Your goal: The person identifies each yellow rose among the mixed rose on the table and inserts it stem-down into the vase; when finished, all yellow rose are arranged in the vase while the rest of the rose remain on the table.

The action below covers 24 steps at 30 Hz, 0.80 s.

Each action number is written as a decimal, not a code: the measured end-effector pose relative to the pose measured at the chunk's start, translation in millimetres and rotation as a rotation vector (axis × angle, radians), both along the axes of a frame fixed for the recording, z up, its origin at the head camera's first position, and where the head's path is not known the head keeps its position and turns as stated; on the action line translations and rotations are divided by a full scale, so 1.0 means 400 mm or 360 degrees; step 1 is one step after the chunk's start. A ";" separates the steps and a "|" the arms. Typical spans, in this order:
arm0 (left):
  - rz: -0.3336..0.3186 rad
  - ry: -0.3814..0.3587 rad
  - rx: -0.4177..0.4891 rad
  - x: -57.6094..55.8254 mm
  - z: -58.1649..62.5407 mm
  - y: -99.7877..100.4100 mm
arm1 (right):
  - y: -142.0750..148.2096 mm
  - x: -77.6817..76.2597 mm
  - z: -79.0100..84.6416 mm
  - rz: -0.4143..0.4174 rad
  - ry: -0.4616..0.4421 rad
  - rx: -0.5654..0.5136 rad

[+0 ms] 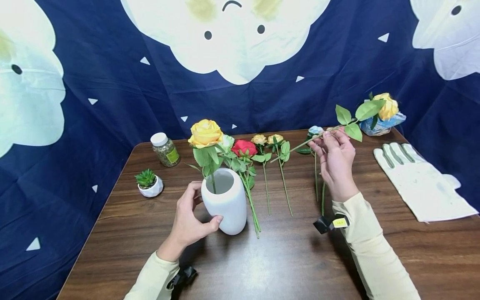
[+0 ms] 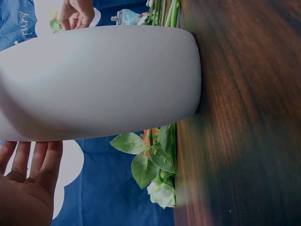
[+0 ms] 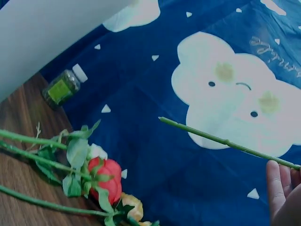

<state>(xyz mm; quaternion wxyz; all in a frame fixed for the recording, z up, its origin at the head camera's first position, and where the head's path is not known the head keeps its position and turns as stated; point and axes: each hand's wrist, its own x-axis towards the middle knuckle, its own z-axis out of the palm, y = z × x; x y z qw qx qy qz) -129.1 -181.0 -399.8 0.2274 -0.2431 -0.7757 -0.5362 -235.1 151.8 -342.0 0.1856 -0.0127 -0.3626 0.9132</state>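
A white vase [image 1: 226,208] stands upright on the table, with one yellow rose [image 1: 206,134] in its mouth. My left hand [image 1: 191,218] holds the vase from the left, thumb at the front and fingers around the far side. In the air at the right, my right hand [image 1: 335,160] pinches the green stem of a second yellow rose [image 1: 388,106]. That rose's bloom points right, and its bare stem end slopes down to the left. In the right wrist view the stem [image 3: 225,142] runs out from the fingertips, apart from the vase.
Behind the vase lie a red rose [image 1: 244,148], a white rose [image 1: 226,142] and small yellow roses [image 1: 275,139]. A blue flower [image 1: 315,131] lies near the right hand. A seed jar [image 1: 165,150] and potted succulent [image 1: 151,188] stand left; a glove [image 1: 421,183] lies right.
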 end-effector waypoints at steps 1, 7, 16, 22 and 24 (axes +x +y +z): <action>0.0000 -0.0001 0.0000 0.000 0.000 0.000 | -0.002 0.004 0.005 0.0004 0.0011 -0.0003; 0.0001 -0.0009 0.0001 0.000 -0.001 0.000 | -0.017 0.027 0.032 0.0016 0.0099 -0.0062; 0.0011 -0.0015 -0.0002 0.001 0.000 0.001 | -0.037 0.068 0.071 0.0014 0.0258 -0.0116; 0.0009 -0.0016 -0.0002 0.001 0.000 0.001 | -0.053 0.098 0.091 0.0063 0.0350 -0.0113; 0.0009 -0.0019 -0.0002 0.002 0.001 0.001 | -0.059 0.110 0.096 0.0081 0.0389 -0.0093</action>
